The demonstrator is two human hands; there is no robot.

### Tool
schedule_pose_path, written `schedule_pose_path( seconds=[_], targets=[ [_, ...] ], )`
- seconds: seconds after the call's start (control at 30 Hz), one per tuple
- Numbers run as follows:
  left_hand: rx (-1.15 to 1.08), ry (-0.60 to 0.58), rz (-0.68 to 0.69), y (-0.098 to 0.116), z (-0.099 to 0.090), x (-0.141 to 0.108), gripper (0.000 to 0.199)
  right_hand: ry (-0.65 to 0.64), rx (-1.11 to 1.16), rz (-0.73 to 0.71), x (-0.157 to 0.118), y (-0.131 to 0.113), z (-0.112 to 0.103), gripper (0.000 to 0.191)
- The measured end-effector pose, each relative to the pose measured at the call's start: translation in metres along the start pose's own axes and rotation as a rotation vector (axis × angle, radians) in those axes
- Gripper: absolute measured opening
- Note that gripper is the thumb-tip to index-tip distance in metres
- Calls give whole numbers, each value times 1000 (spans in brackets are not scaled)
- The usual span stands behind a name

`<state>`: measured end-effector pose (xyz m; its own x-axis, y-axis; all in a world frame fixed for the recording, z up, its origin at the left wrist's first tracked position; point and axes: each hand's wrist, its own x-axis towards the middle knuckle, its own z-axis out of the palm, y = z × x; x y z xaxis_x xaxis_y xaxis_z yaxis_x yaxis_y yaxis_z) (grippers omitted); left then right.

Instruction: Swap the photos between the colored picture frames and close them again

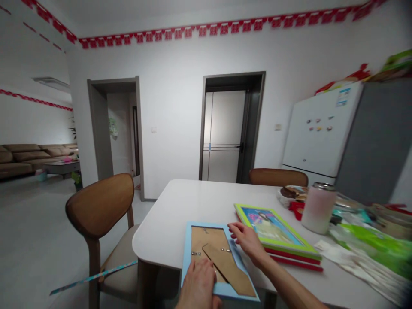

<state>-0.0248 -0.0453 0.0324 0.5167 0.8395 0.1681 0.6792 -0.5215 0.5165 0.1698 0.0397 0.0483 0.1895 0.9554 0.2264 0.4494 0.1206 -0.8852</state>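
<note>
A light blue picture frame (187, 244) lies back side up at the near edge of the white table (161, 219). Its brown backing board (197, 238) shows small metal clips and a brown stand leg (227, 266). My left hand (200, 281) rests on the lower left of the frame, fingers over the backing and thumb near the lower edge, closed around its side. Over the upper right edge of the frame is my right hand (246, 240), its fingers curled together; whether they hold anything is too small to tell.
Right of my right hand lies a stack with a green picture frame (289, 244) above red ones. Farther right stand a pink bottle (318, 208), green packaging (375, 244) and white cloth (357, 266). A chair (101, 206) stands left, another (278, 177) behind.
</note>
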Motion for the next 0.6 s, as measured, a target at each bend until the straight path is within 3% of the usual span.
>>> schedule_pose_path(
  seconds=[0.1,0.2,0.27,0.33,0.4,0.47,0.53,0.6],
  targets=[
    [-203,240,-5,8,-12,4,37,38,209,100,-31,2,-3,36],
    [-621,495,5,26,-19,17,17,-62,449,218,-64,-7,21,40],
    [-908,579,-14,41,-20,29,19,-231,746,289,-77,-18,39,43],
    [-1098,601,-15,54,-22,44,27,-162,902,220,-77,-28,43,43],
    [-1184,651,22,63,-27,61,36,21,861,143,-63,-34,25,43],
    [-1211,706,22,66,-32,81,45,164,643,165,-39,-32,-13,44],
    [-1220,653,-36,65,-32,101,50,157,316,182,-13,-22,-60,44],
    [-1216,531,-90,64,-22,122,50,171,225,198,11,-7,-105,44]
  ],
)
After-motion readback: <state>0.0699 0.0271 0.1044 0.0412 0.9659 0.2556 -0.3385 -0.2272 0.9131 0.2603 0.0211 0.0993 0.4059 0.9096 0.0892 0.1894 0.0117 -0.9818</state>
